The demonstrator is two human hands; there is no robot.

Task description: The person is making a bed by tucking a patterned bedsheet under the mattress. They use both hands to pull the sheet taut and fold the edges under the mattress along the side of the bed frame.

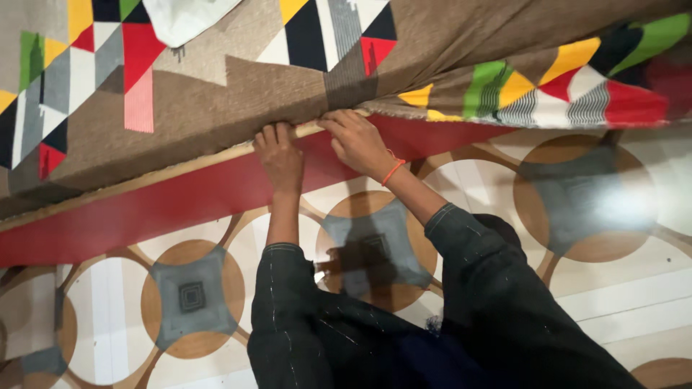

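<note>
Both hands work at the edge of a brown cloth (238, 94) patterned with triangles and blocks in red, yellow, green, black, grey and white. The cloth covers a raised surface whose front shows a pale wooden strip (180, 167) and, just below it, a broad red band (144, 209) running slantwise across the view.

The left hand (280, 155) rests on the cloth's lower edge, fingers curled down over it and pressing it against the wooden strip; whether it pinches the cloth cannot be told. The right hand (358, 140) lies just beside the left, a little higher along the same edge, fingers bent and closed on a fold of the cloth where it bunches. An orange thread bracelet (393, 171) circles the right wrist. Both arms wear dark sleeves (288, 302).

To the right of the hands the cloth hangs loose past the red band in a rumpled fold. At the cloth's top edge lies a piece of white fabric (187, 18). Below the red band spreads a floor (598, 302) printed with brown circles, grey squares and white curved shapes
</note>
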